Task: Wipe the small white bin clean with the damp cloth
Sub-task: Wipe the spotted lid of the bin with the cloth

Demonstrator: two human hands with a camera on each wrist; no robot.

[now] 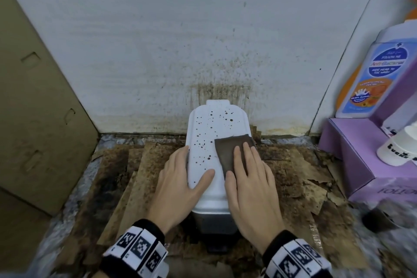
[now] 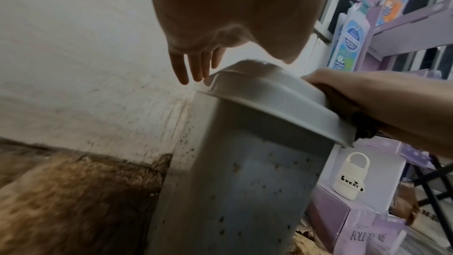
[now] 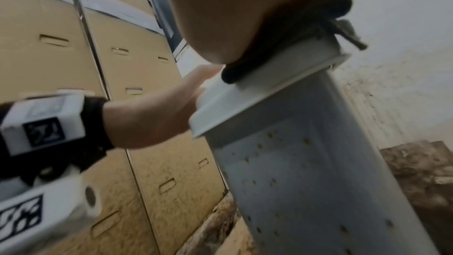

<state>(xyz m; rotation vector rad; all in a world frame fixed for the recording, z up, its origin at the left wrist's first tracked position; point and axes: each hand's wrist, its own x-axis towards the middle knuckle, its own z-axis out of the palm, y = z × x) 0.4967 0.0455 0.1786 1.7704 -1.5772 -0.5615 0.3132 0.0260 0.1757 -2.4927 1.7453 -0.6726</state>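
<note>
White plastic, spotted with dark brown specks: the small white bin (image 1: 208, 153) stands upright on the floor, its back edge against the stained white wall (image 1: 158, 40). Its closed lid (image 1: 206, 133) carries specks over the left and far portions. The bin's side, seen from both wrist views, is speckled as well.

Right hand (image 1: 250, 185) lies flat on the right half of the lid, palm down, pressing a dark brown cloth (image 1: 228, 153) against it. Fingers are straight and held close together, the thumb lying alongside toward the lid's middle. The cloth's far corner extends beyond the fingertips, and part of it overhangs the lid's right edge, as the right wrist view shows.

Left hand (image 1: 180, 183) rests against the lid's left edge. Its thumb lies across the lid's near left portion; the remaining fingers run straight down along the left side, slightly spread in the left wrist view. The two thumbs are near each other but apart.

Floor (image 1: 146, 176) around the bin is covered with torn, heavily soiled brown cardboard. Brown cardboard boxes (image 1: 33, 108) stand to the left. To the right, a purple display box (image 1: 352, 153) holds a white and blue bottle (image 1: 374, 70) and a small white container (image 1: 399, 149) with black lettering.
</note>
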